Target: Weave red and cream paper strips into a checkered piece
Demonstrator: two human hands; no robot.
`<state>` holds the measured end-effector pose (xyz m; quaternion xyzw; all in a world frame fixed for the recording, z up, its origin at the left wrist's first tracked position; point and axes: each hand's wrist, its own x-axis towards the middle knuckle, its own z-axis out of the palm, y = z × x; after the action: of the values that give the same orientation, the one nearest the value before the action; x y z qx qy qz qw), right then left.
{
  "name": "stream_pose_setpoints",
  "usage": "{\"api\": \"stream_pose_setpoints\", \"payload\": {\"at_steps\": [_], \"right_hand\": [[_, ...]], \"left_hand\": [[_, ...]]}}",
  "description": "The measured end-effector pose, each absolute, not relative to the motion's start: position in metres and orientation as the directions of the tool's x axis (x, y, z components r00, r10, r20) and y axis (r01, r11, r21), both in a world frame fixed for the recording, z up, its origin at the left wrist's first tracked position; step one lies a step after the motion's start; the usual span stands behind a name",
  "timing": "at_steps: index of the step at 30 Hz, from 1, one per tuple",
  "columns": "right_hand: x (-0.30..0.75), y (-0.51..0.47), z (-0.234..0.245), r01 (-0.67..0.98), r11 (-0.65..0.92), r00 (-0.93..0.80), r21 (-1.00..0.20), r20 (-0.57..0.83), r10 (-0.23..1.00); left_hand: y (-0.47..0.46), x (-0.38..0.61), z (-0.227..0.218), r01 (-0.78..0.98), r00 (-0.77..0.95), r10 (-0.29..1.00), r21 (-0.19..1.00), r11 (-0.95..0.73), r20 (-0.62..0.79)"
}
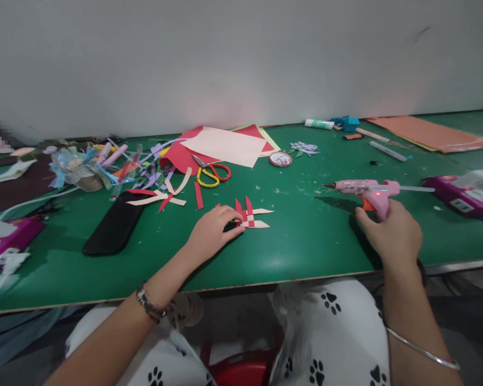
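My left hand (212, 231) rests on the green table (306, 252), fingertips pinching a small weave of red and cream paper strips (250, 216). My right hand (390, 231) is wrapped round the grip of a pink hot glue gun (366, 188). The gun is held above the table, its nozzle pointing left, well apart from the weave. A second bundle of red and cream strips (161, 197) lies further left.
Yellow and red scissors (209, 172), red and cream paper sheets (225, 145), a black pouch (115, 225), purple strips and pens (104, 163) lie left. Purple packs (462, 195) (8, 241) sit at both sides. Orange sheets (430, 133), a glue tube (319, 124) and a round tape (280, 158) lie behind.
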<state>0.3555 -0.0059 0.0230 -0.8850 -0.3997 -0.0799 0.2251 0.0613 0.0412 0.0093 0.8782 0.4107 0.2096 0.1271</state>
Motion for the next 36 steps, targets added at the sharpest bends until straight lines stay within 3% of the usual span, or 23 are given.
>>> {"api": "stream_pose_setpoints", "payload": {"at_steps": [6,18,32,36], "right_hand": [[0.355,-0.007,0.023,0.74,-0.582,0.671,-0.337,0.311,0.673],[0.358,-0.005,0.02,0.741,-0.581,0.671,-0.337,0.338,0.66],[0.353,-0.008,0.025,0.74,-0.572,0.67,-0.354,0.307,0.676],[0.351,-0.009,0.027,0.728,-0.584,0.681,-0.36,0.273,0.68]], "left_hand": [[0.043,0.06,0.009,0.648,0.542,0.808,0.498,-0.577,0.231],[0.041,0.056,0.014,0.657,0.527,0.822,0.509,-0.556,0.217],[0.039,0.04,0.003,0.566,0.781,0.547,0.028,-0.824,0.301],[0.038,0.042,0.003,0.552,0.793,0.517,-0.018,-0.834,0.322]]}}
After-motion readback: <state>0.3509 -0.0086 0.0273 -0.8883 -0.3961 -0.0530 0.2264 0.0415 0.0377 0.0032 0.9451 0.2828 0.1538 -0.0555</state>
